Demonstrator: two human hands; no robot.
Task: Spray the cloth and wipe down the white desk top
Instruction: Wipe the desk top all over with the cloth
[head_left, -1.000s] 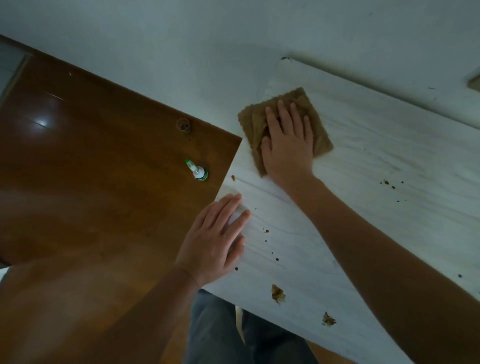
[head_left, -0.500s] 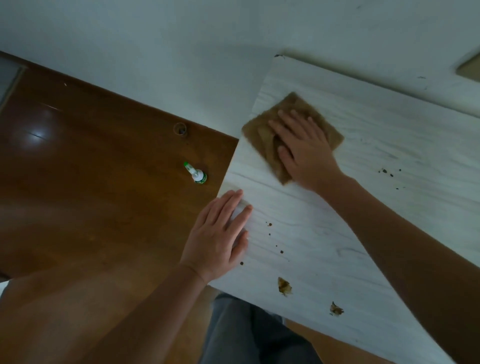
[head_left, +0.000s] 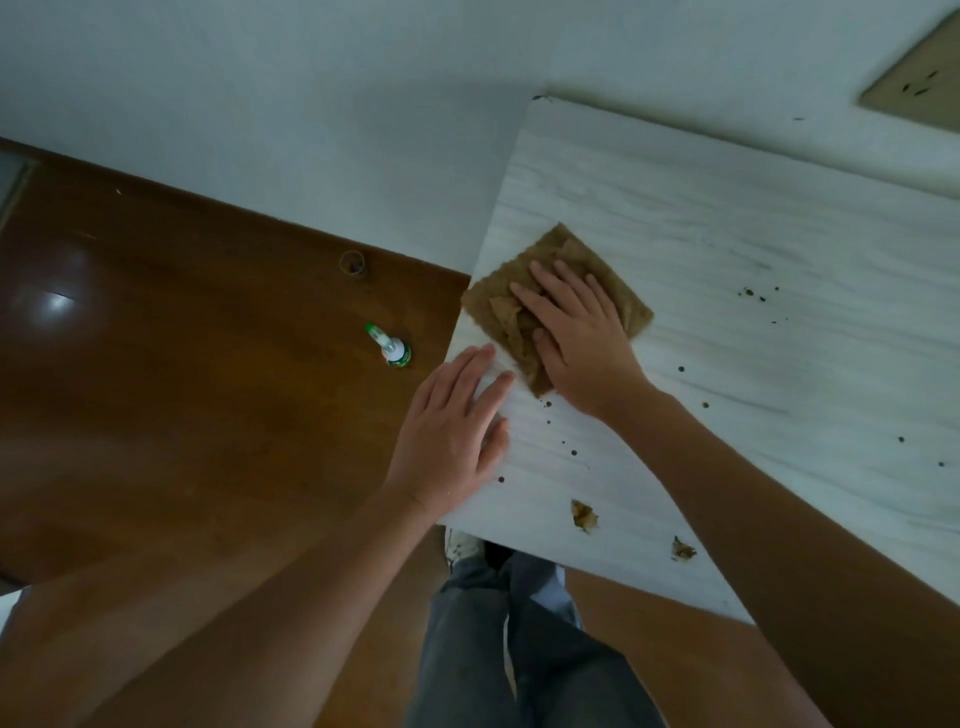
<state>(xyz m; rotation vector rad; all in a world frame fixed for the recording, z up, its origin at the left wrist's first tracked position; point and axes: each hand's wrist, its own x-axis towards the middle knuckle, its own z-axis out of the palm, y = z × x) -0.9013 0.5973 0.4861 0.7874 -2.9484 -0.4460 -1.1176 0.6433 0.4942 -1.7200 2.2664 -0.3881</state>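
Your right hand (head_left: 582, 338), flat on the cloth (head_left: 558, 249), has dragged it back to the left edge of the desk (head_left: 727, 234) (9 o'clock). Your left hand (head_left: 447, 431) lies flat, bracing. At 5 o'clock, crumbs (head_left: 584, 515) remain unwiped.

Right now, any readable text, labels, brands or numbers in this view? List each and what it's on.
No legible text anywhere in the head view.
Small white spray bottle with green cap on the brown wooden floor: green band at one end, any print too small and blurred to read.
Beige wall plate: dark slots only, no lettering visible.
Brown square cloth and white wood-grain desk top: no print.
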